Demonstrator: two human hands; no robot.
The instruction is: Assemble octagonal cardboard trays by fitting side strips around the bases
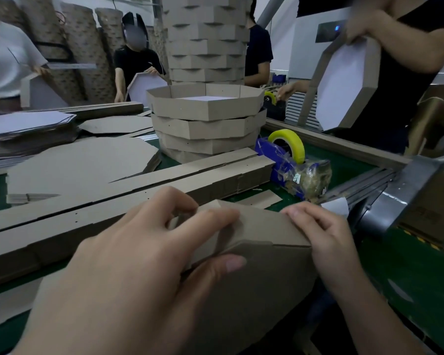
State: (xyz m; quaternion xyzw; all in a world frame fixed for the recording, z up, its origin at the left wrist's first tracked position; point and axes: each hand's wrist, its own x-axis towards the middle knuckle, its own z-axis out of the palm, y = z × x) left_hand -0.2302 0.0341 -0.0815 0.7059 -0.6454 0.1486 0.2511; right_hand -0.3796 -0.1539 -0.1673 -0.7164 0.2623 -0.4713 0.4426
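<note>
From the head camera, the step in hand looked to be the wrapping itself. The left hand (149, 252) gripped a side strip (262, 226) where it folded round a corner of the octagonal base (254, 290). Its fingers curled over the strip's top edge and its thumb pressed against the base's brown face. The right hand (326, 242) pinched the same strip at the next fold, fingers bent over the edge. The half-built tray was held tilted between the two hands, close to the body.

The next move probably called for turning the base and seating the next panel against its edge. Whether the strip's ends had already met was hidden on the far side.

Just beyond the left fingertips lay a bundle of flat strips (139, 190), near enough to catch the tray if it swung forward. Past the right hand stood a blue tape dispenser (290, 155) with a yellow roll. Farther out, straight ahead of the grip, was a stack of finished trays (205, 119), with loose flat bases (82, 162) to its left. Another person (405, 73) held a tray (349, 80) well beyond the right hand.
</note>
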